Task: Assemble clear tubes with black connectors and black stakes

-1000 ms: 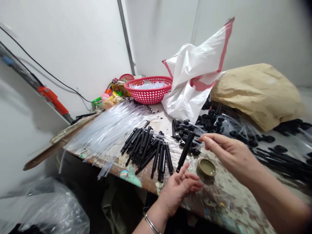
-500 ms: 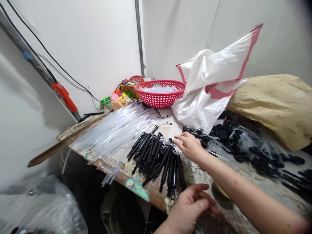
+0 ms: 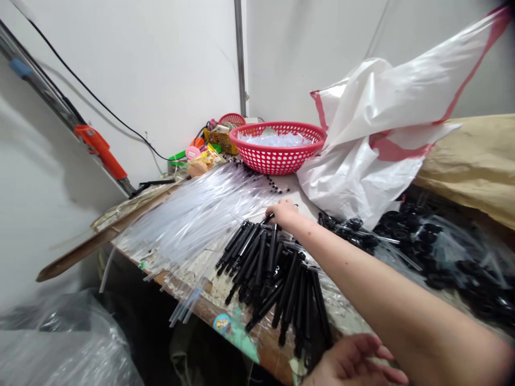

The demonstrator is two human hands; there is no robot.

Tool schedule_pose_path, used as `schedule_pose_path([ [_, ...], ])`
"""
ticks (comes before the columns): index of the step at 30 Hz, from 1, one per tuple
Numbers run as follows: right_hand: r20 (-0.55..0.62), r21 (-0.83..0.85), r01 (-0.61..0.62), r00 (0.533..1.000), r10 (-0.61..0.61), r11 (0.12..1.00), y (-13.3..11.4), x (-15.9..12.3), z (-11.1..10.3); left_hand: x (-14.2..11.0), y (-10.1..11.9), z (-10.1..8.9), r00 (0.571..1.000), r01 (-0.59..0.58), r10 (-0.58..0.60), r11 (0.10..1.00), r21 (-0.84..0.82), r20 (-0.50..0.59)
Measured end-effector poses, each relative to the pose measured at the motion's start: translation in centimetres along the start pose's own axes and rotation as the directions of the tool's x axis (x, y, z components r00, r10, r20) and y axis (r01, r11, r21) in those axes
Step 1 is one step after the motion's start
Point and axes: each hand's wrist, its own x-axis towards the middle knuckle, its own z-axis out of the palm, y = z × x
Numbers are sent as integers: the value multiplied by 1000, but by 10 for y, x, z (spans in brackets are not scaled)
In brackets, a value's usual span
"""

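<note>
My right hand (image 3: 284,213) reaches across the table, its fingers closed on a slim black tubular piece (image 3: 267,219) at the far end of a pile. A small dark tip shows just beyond the fingers. Below them lies the pile of black tubular pieces (image 3: 261,260), fanned toward the table's front edge. My left hand (image 3: 356,364) is at the bottom, partly cut off by the frame, fingers apart and loosely bent, holding nothing visible. Left of the pile, long clear thin tubes (image 3: 193,206) with dark tips are spread out, some overhanging the edge.
Behind the tubes stands a red perforated basket (image 3: 277,158) with translucent pieces inside. A white plastic sack (image 3: 362,161) and brown paper (image 3: 475,161) are at the right, above scattered black parts (image 3: 402,220). An orange power screwdriver (image 3: 100,150) hangs at the left wall.
My right hand has moved left and closed on a black piece at the pile's far end. My left hand sits lower and further right in view. The camera view has shifted.
</note>
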Motion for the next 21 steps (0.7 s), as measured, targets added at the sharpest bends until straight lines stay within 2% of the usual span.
schedule_pose_path([
  [5,-111,-11,4,994,-5,1000,24,-12,-7,-4,9,10,1000,16,-17,999,-34,-3],
  [8,-156,24,0,988,4,1000,48,-26,-25,-4,8,10,999,3,-2,999,-33,37],
  [10,-183,74,-9,983,22,997,65,-46,-40,-3,5,7,999,-19,20,1000,-23,36],
  [12,-207,131,-3,978,30,991,80,-77,-53,-2,2,6,998,-55,56,998,-31,16],
  [14,-247,265,5,967,63,964,94,-120,-62,-4,2,8,996,-89,89,995,-54,0],
  [16,-284,509,3,944,165,861,107,-171,-66,-7,6,12,994,-107,106,992,-70,-25],
  [19,-208,678,-55,942,263,733,121,-250,-66,-13,13,21,989,-119,111,990,-75,-100],
  [21,-148,681,-84,957,249,727,125,-292,-59,-15,16,24,983,-129,118,989,-70,-138],
])
